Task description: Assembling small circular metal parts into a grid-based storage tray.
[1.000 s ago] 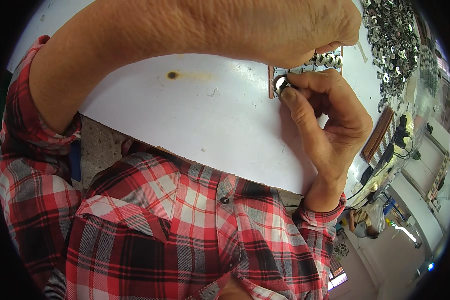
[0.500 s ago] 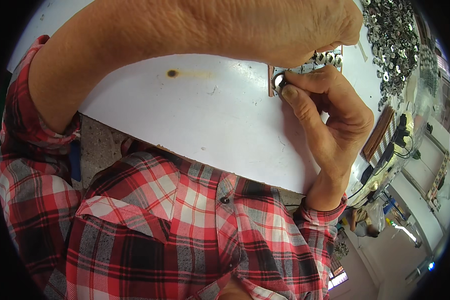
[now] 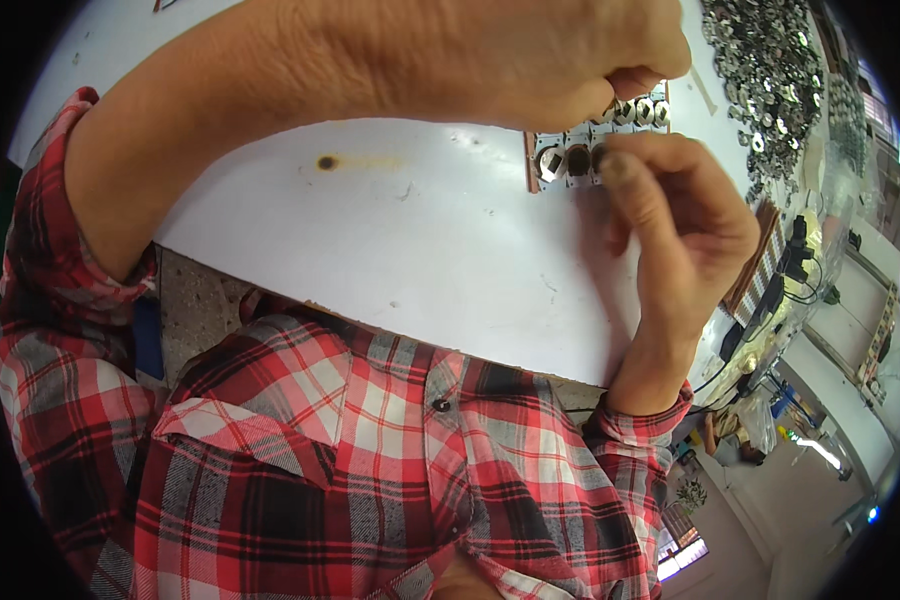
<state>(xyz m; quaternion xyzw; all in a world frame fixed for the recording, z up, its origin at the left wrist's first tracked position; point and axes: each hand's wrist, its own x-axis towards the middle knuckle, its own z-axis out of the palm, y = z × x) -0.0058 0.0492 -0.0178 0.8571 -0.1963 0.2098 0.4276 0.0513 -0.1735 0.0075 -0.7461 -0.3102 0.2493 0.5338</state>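
Note:
My left arm reaches across the top of the view. My left hand is closed, its fingers curled under over the far side of a shallow panel with brown edge strips; what they hold, if anything, is hidden. On the panel sit rows of round silver metal pieces. At the near left corner lies a silver disc with a dark opening, and beside it a dark round piece. My right hand has thumb and forefinger together at another dark round spot; whether they grip it is unclear.
A heap of loose metal pieces spreads over the far right of the white table. A brown-and-white striped stack and black plugs with cables lie at the right. A dark burn mark shows on the tabletop.
My right hand has let go of the silver disc at the panel's corner and moved right along the row. My left hand has shifted slightly left.

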